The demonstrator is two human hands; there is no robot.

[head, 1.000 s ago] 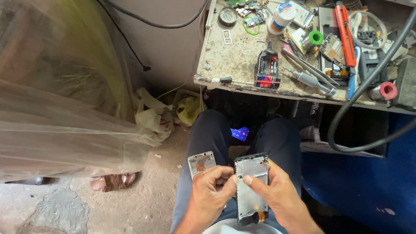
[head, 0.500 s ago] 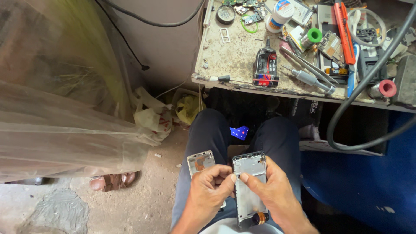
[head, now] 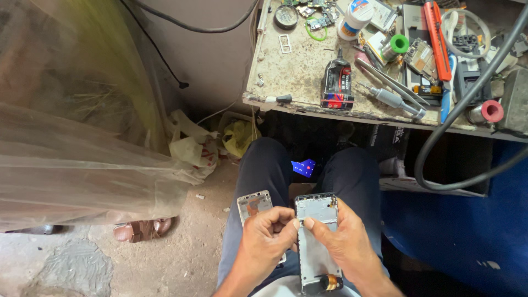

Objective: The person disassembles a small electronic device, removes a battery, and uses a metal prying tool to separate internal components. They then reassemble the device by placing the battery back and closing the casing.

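Both hands barely shifted from half a second ago, left hand and right hand both closed on grey phone frame over the lap, thumbs meeting at its left edge, second phone frame left of it, cluttered desk beyond it.

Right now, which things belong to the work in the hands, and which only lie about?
In hand: phone frame, second frame piece, left hand, right hand.
Lying about: black bottle, orange cutter, green roll, workbench.
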